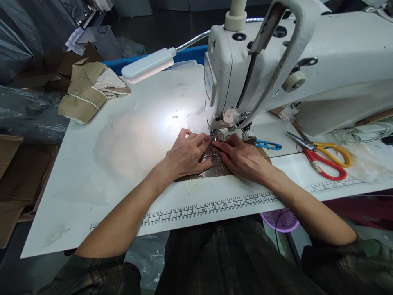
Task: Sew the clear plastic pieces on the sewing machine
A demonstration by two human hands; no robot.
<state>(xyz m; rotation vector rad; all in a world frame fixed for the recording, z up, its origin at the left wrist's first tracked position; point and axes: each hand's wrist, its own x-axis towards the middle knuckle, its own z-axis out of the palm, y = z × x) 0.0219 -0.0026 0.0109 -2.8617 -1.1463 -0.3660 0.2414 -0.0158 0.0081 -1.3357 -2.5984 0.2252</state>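
My left hand (pixel 189 153) is just left of the presser foot (pixel 212 134) of a white sewing machine (pixel 219 73). Its index finger and thumb are bent, and the fingertips press down close to the needle. From the other side my right hand (pixel 242 156) reaches in, its pointing finger almost meeting the left fingertips. Both rest on a brown, tape-like shiny sheet (pixel 215 169) on the machine bed. Whatever small piece lies between the fingertips is hidden. Blue thread snips (pixel 267 145) lie right beside my right hand.
Scissors with red and yellow handles (pixel 330 159) lie at the right on the white table (pixel 101 196). A lamp (pixel 149 65) lights the needle area. A tied fabric bundle (pixel 89 90) sits at the back left. A printed ruler (pixel 211 209) follows the front edge; a purple basket (pixel 281 220) stands below.
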